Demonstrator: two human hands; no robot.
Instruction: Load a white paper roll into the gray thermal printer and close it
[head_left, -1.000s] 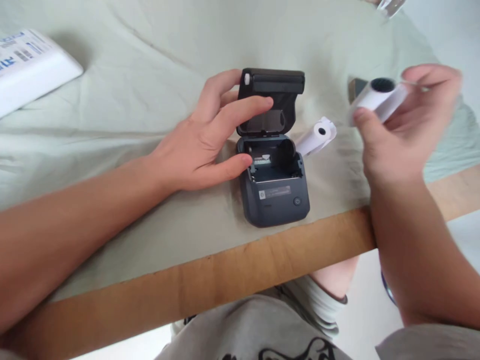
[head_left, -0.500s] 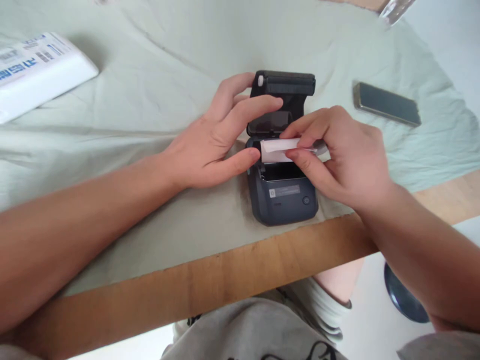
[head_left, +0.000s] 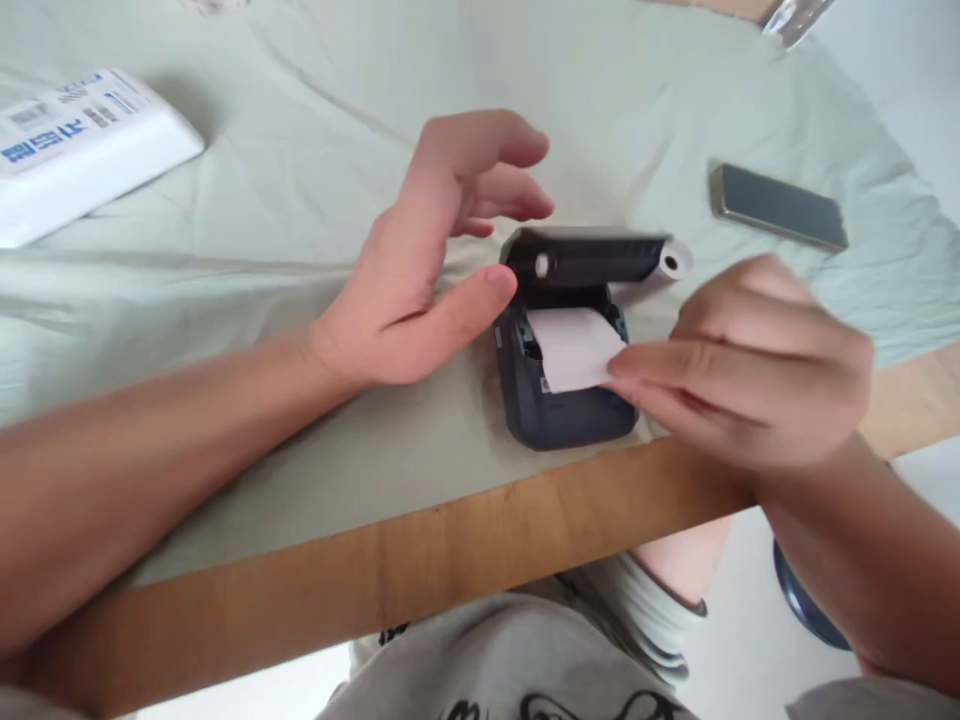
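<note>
A small dark blue label printer (head_left: 570, 425) sits near the table's front edge, its black lid (head_left: 600, 260) partly raised. White paper (head_left: 574, 345) comes out from under the lid and lies over the printer's front. My right hand (head_left: 772, 370), slightly blurred, pinches the right corner of this paper between thumb and fingers. At the right end of the lid shows a small white roll (head_left: 673, 260) with a dark centre; how it is seated I cannot tell. My left hand (head_left: 442, 250) is open at the printer's left, thumb tip close to the lid's left side, fingers bent above the cloth.
A phone (head_left: 780, 207) lies on the pale green cloth (head_left: 300, 200) to the right. At the far left is a white package (head_left: 97, 150) with blue print. The table's wooden edge (head_left: 420, 540) runs along the front. Something clear and shiny (head_left: 795, 20) is at the top right.
The lid has swung down from upright to partly lowered. My right hand has drawn the paper toward me over the printer's front. My left hand has lifted off the lid.
</note>
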